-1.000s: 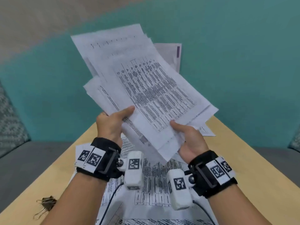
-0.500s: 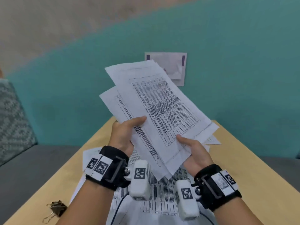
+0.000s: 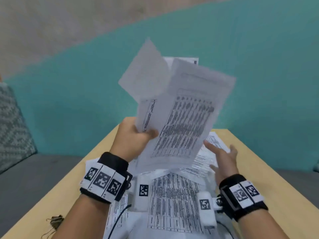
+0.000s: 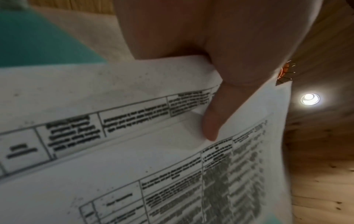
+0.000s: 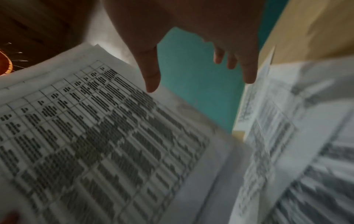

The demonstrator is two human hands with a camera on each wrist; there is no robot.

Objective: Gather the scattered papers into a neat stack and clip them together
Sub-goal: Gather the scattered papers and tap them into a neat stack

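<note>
A fanned sheaf of papers [image 3: 179, 107] is held upright at frame centre, long axis rising up-right, pinched at its lower-left edge by the left hand [image 3: 133, 140]. The right hand [image 3: 222, 157], fingers spread and holding nothing, is seen lower right, nearer the loose sheets [image 3: 174, 200] on the table [image 3: 269, 171].

Held papers [image 3: 181, 118] motion-blurred, print unreadable — left hand [image 3: 133, 137] fingers hidden behind sheets, binder clips [image 3: 54, 223] indistinct

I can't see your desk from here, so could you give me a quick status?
Left hand gripping uneven sheaf of papers. Right hand open, empty. More papers on table; binder clips untouched.
</note>
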